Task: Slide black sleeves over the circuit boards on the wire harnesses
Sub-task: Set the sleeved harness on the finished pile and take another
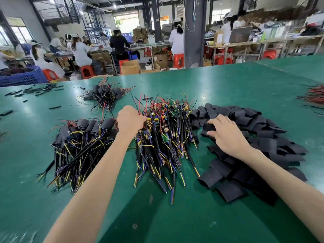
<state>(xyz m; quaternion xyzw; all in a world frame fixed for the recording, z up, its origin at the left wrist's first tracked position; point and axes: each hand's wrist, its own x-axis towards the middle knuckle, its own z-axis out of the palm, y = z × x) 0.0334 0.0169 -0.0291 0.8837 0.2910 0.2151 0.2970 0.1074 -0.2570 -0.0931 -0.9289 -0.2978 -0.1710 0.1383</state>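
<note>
Left hand (130, 120): closed on wires at left edge of harness pile (164, 137), middle of table (157, 216).
Right hand (226, 132): pinching one sleeve (208, 128) atop sleeve pile (254, 155), just right of the harnesses.
Hidden: left fingertips; which harness is gripped.

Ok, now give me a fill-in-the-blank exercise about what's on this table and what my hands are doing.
The left hand grips wires of the unsleeved harnesses, the ____ of three near piles.
The right hand pinches a sleeve in the sleeve pile, whose colour is ____.
The sleeved harnesses lie on the person's ____ side.
Missing: middle; black; left.
</note>
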